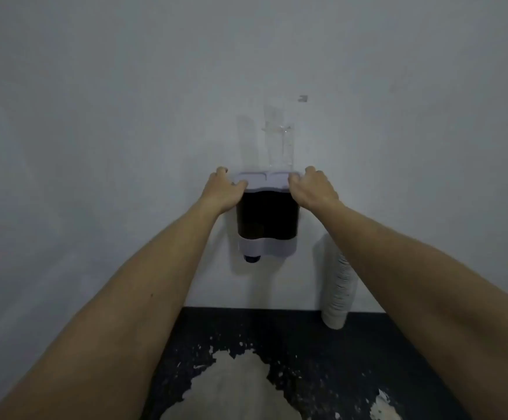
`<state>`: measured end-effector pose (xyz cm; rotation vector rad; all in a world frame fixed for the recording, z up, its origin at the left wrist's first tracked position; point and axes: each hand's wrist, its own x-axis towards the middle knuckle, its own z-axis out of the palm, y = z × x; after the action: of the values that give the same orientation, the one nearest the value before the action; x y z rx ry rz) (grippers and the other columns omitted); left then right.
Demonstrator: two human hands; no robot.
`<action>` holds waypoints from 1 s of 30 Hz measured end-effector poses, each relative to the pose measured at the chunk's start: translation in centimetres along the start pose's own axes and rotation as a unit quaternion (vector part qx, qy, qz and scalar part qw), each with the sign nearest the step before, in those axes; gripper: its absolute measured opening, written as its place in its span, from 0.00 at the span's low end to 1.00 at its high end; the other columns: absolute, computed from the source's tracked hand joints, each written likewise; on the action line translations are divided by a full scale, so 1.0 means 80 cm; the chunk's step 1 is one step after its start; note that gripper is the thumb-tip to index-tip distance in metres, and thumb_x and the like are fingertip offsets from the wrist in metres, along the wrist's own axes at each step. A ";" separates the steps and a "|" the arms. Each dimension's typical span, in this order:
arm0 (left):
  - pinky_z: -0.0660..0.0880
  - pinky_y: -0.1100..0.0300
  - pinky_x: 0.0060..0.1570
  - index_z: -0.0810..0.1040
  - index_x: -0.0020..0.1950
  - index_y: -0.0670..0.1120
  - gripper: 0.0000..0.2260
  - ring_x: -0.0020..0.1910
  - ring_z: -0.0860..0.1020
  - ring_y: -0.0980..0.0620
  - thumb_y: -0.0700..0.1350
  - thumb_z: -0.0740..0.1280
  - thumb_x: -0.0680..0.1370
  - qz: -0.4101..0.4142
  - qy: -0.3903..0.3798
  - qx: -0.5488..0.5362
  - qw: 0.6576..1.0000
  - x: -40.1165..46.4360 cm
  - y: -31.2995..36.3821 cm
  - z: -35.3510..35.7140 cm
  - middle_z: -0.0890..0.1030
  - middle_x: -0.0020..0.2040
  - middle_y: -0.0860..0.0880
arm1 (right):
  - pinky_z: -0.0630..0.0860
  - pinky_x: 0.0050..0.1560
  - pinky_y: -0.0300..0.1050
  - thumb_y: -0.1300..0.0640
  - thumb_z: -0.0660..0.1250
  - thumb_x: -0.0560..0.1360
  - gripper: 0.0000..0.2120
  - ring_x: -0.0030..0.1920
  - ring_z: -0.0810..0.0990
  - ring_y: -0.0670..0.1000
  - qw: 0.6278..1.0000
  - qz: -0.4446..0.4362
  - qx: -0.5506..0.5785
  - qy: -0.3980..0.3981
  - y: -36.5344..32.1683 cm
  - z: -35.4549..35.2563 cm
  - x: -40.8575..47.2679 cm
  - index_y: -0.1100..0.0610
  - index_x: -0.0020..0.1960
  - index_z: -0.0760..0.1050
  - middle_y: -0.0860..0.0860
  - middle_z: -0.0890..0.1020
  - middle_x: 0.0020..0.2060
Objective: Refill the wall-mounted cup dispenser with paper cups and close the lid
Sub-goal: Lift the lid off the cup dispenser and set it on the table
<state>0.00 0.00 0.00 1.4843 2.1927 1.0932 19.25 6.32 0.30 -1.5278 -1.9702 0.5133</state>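
Note:
The cup dispenser [266,215] hangs on the wall, with a dark see-through body, a pale lilac base band and a pale lilac two-part lid [266,178] lying flat on top. My left hand [224,189] grips the lid's left edge, and my right hand [313,187] grips its right edge. A dark cup bottom [252,258] pokes out under the left side of the base. A tall stack of white paper cups [339,289] leans against the wall at lower right, partly hidden by my right forearm.
A clear plastic mounting strip [278,137] is stuck to the wall above the dispenser. A small tape piece [302,98] sits higher right. Below, a dark surface [277,328] with a worn pale patch [231,386] meets the wall.

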 end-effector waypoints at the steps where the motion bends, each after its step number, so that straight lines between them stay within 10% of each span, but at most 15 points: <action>1: 0.66 0.53 0.67 0.57 0.79 0.42 0.33 0.73 0.67 0.42 0.56 0.63 0.80 -0.017 0.008 -0.023 1.000 0.000 0.000 0.005 0.63 0.77 0.42 | 0.68 0.65 0.56 0.44 0.53 0.82 0.27 0.68 0.71 0.63 1.000 0.015 0.020 -0.004 0.003 0.001 0.003 0.62 0.74 0.65 0.60 0.71 0.70; 6: 0.67 0.56 0.57 0.63 0.76 0.43 0.28 0.65 0.71 0.46 0.56 0.61 0.80 -0.103 0.010 -0.166 0.981 0.014 -0.017 0.028 0.71 0.71 0.45 | 0.74 0.63 0.54 0.44 0.55 0.82 0.28 0.63 0.76 0.62 0.987 0.085 0.138 -0.014 0.015 0.018 0.016 0.65 0.70 0.71 0.62 0.76 0.66; 10: 0.65 0.60 0.34 0.73 0.47 0.46 0.09 0.37 0.70 0.49 0.51 0.61 0.78 -0.140 0.014 -0.275 0.951 0.032 -0.025 0.032 0.71 0.39 0.48 | 0.78 0.61 0.57 0.42 0.57 0.79 0.27 0.57 0.81 0.61 0.972 0.113 0.207 -0.015 0.018 0.032 0.029 0.65 0.62 0.77 0.61 0.81 0.60; 12: 0.61 0.61 0.31 0.78 0.58 0.46 0.13 0.32 0.65 0.53 0.50 0.62 0.77 -0.153 0.016 -0.325 0.933 0.038 -0.025 0.030 0.68 0.35 0.50 | 0.80 0.59 0.58 0.43 0.59 0.79 0.24 0.54 0.83 0.61 0.969 0.115 0.218 0.002 0.017 0.035 0.034 0.63 0.55 0.78 0.59 0.83 0.55; 20: 0.74 0.57 0.43 0.79 0.44 0.45 0.05 0.39 0.75 0.50 0.45 0.66 0.75 -0.167 0.014 -0.435 0.885 0.065 -0.022 0.037 0.79 0.41 0.48 | 0.82 0.46 0.52 0.49 0.63 0.77 0.14 0.45 0.85 0.60 0.963 0.111 0.243 0.024 0.025 0.037 0.053 0.60 0.47 0.78 0.55 0.82 0.43; 30: 0.77 0.56 0.48 0.81 0.48 0.46 0.02 0.45 0.79 0.47 0.42 0.69 0.76 -0.140 0.035 -0.391 0.909 0.082 -0.033 0.045 0.83 0.48 0.45 | 0.81 0.34 0.46 0.58 0.68 0.76 0.09 0.32 0.79 0.55 0.961 0.089 0.260 0.025 0.030 0.029 0.076 0.59 0.38 0.73 0.55 0.79 0.38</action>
<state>-2.50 6.86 -3.11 0.7576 1.6005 1.6521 18.45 12.96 -1.67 -1.3589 -1.5016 0.9697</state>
